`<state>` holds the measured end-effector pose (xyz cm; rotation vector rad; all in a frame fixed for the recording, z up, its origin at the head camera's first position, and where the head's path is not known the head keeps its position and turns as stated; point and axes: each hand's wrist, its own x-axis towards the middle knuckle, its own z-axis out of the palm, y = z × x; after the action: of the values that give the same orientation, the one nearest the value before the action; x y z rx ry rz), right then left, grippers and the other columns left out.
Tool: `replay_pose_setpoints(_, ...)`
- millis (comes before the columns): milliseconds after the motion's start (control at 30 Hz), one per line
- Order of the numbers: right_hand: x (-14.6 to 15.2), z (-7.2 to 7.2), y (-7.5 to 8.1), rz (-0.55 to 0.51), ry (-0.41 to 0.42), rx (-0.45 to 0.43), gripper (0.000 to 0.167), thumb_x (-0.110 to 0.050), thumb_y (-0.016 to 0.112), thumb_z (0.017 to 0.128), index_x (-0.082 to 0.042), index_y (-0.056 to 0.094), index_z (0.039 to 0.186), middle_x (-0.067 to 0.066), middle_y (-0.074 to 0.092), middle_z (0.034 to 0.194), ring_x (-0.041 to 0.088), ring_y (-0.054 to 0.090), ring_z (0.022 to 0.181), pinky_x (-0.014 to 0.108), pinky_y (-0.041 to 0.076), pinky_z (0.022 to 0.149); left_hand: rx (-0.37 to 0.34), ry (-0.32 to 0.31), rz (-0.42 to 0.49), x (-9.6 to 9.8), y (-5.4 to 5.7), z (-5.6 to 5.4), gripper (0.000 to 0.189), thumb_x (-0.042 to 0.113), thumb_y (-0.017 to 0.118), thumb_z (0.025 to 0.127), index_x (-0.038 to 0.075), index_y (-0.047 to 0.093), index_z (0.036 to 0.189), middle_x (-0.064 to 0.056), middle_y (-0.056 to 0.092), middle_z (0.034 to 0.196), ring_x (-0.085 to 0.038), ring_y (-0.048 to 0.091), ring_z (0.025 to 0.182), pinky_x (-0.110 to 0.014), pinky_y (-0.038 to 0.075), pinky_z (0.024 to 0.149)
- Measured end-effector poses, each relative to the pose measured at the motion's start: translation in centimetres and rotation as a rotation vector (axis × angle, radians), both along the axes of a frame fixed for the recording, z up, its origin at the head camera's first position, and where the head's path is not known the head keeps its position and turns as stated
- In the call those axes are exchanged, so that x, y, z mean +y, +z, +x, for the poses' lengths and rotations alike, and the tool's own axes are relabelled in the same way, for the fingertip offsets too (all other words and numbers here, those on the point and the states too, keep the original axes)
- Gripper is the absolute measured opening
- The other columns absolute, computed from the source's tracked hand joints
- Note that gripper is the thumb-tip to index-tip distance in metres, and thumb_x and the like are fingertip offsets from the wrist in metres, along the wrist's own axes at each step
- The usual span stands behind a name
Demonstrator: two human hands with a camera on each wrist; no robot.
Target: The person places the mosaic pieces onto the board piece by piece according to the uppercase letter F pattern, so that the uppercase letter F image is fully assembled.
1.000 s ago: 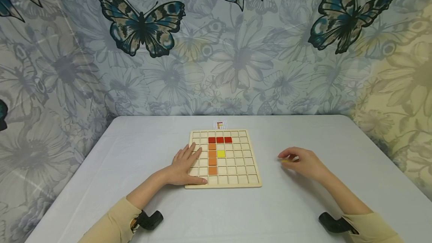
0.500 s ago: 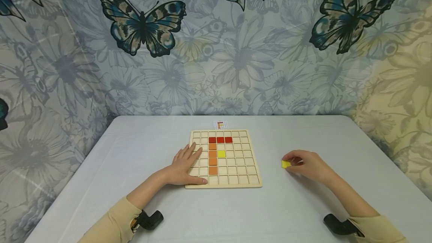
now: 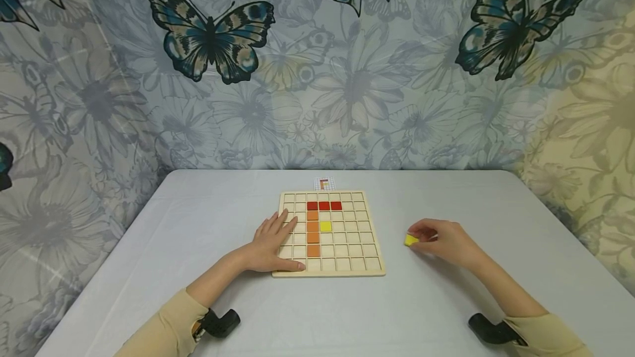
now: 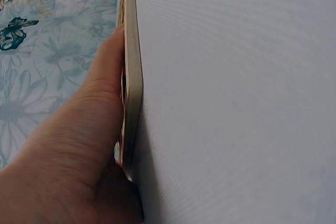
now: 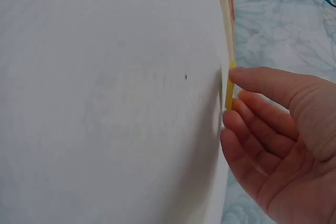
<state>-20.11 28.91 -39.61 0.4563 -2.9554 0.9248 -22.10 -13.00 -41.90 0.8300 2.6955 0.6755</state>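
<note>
A wooden grid board (image 3: 347,263) lies mid-table. Three red tiles (image 3: 324,206) run across its second row, several orange tiles (image 3: 313,236) go down below the leftmost red one, and one yellow tile (image 3: 325,226) sits beside the orange column. My left hand (image 3: 268,245) rests on the board's left side with fingers spread and thumb along the front edge, also seen in the left wrist view. To the right of the board, my right hand (image 3: 444,241) pinches another yellow tile (image 3: 410,240) between thumb and fingers, low over the table; the right wrist view shows that tile edge-on.
A small printed card (image 3: 324,183) with a coloured grid pattern lies just behind the board. White cloth covers the table (image 3: 238,186). A wall covering with flowers and butterflies (image 3: 210,40) stands behind it. Black wrist cameras (image 3: 223,324) hang at both sleeves.
My right hand brings the yellow tile into plainer view, first shifting slightly right, then back left towards the board. My left hand and the tiles on the board stay put.
</note>
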Motion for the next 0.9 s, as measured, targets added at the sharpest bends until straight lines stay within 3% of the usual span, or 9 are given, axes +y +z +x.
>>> replay_pose_setpoints(533,-4.0,-1.6,0.1,-0.146,0.065,-0.011,0.027,-0.018,0.081,0.080,-0.007,0.072,0.103,-0.004,0.066,0.084,0.013,0.061,0.080,0.025,0.051,0.071,0.008,0.000,0.000,0.0,-0.1,0.0,0.110,0.064,0.069,0.080,0.009,0.013,0.157,-0.017,-0.005,0.162,-0.038,-0.009,0.147,-0.057,-0.003,0.114)
replay_pose_setpoints(900,-7.4,-3.2,0.0,-0.169,0.096,-0.044,0.026,-0.016,0.082,0.079,-0.008,0.072,0.101,-0.003,0.064,0.082,0.015,0.060,0.080,0.026,0.050,0.068,0.002,0.001,0.008,0.0,0.1,0.2,0.110,0.063,0.069,0.080,0.008,0.014,0.157,-0.018,-0.005,0.162,-0.038,-0.008,0.147,-0.057,-0.003,0.114)
